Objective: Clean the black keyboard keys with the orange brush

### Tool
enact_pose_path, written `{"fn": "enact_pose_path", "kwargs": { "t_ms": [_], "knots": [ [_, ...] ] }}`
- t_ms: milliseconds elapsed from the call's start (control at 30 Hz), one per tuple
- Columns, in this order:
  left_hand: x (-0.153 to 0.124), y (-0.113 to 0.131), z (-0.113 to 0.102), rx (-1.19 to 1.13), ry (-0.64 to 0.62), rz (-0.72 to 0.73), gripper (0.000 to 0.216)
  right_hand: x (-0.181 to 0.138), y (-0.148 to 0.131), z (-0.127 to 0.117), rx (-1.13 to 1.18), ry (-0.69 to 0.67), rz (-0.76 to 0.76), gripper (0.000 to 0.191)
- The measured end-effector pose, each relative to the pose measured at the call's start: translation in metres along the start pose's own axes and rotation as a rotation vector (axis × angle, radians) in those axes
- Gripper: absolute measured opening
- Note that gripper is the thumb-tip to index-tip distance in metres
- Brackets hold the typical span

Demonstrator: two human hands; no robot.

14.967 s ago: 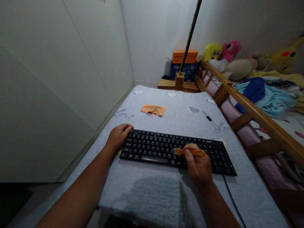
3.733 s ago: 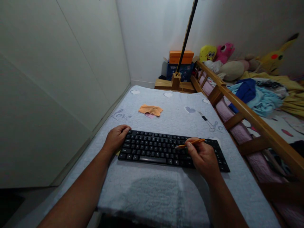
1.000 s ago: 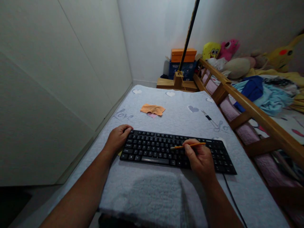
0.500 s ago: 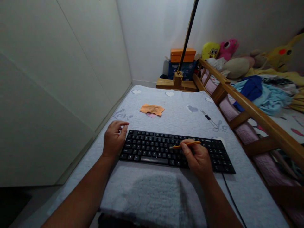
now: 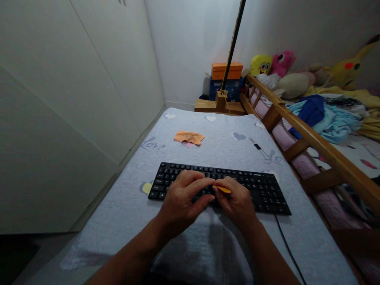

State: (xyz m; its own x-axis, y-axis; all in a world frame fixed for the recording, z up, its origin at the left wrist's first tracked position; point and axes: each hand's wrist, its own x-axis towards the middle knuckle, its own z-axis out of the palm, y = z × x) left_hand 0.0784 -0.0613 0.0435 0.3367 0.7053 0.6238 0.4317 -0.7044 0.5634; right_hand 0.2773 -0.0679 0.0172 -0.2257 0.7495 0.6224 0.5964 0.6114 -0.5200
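A black keyboard (image 5: 261, 190) lies across a pale blue quilted cover (image 5: 118, 206). Both hands meet over its middle keys. My right hand (image 5: 237, 204) is closed on a small orange tool (image 5: 223, 189), of which only a short piece shows between the fingers. My left hand (image 5: 181, 200) rests over the keys right beside it, fingers stretched towards the tool's tip and touching or nearly touching it. The keyboard's cable (image 5: 286, 247) runs off its right end towards me.
An orange cloth (image 5: 189, 137) lies further back on the cover, and a small black-and-metal item (image 5: 257, 146) lies to the right. A wooden bed rail (image 5: 311, 138) runs along the right, with clothes and plush toys (image 5: 273, 63) behind it. A white wall closes the left side.
My left hand left the keyboard's left end and moved right to the middle, next to my right hand. My right hand drew the orange tool in, so less of it shows.
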Motion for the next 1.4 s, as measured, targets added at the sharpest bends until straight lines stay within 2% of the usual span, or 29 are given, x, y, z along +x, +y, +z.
{"fn": "enact_pose_path", "kwargs": {
  "t_ms": [200, 300, 367, 467, 600, 733, 833, 967, 1200, 1400],
  "knots": [
    [-0.001, 0.004, 0.016, 0.0, 0.004, 0.037, 0.016, -0.003, -0.004, 0.009, -0.009, -0.072, -0.054, 0.017],
    [-0.003, 0.005, 0.016, 0.01, 0.024, 0.047, 0.016, 0.001, -0.007, 0.003, 0.039, -0.098, -0.023, 0.018],
    [-0.005, 0.005, 0.013, 0.001, 0.03, 0.017, 0.014, 0.006, -0.003, -0.014, 0.057, -0.107, 0.099, 0.024],
    [-0.007, 0.001, 0.008, -0.012, 0.04, -0.036, 0.011, 0.009, 0.018, -0.056, -0.017, -0.014, 0.312, 0.03],
    [-0.009, -0.008, 0.007, 0.005, 0.026, -0.073, 0.011, -0.003, 0.07, -0.111, -0.196, 0.158, 0.546, 0.029],
    [-0.009, -0.012, 0.013, -0.02, -0.057, -0.127, 0.009, -0.031, 0.124, -0.135, -0.249, 0.314, 0.705, 0.029],
    [-0.007, -0.012, 0.014, -0.07, -0.09, -0.188, 0.012, -0.051, 0.152, -0.137, -0.241, 0.423, 0.828, 0.03],
    [-0.001, -0.015, 0.013, -0.176, -0.136, -0.266, 0.013, -0.063, 0.17, -0.133, -0.131, 0.475, 0.931, 0.033],
    [0.012, -0.02, 0.022, -0.318, -0.229, -0.354, 0.014, -0.063, 0.178, -0.125, -0.044, 0.541, 0.98, 0.032],
    [0.013, -0.023, 0.031, -0.288, -0.211, -0.366, 0.012, -0.065, 0.178, -0.124, -0.066, 0.512, 1.015, 0.033]
  ]
}}
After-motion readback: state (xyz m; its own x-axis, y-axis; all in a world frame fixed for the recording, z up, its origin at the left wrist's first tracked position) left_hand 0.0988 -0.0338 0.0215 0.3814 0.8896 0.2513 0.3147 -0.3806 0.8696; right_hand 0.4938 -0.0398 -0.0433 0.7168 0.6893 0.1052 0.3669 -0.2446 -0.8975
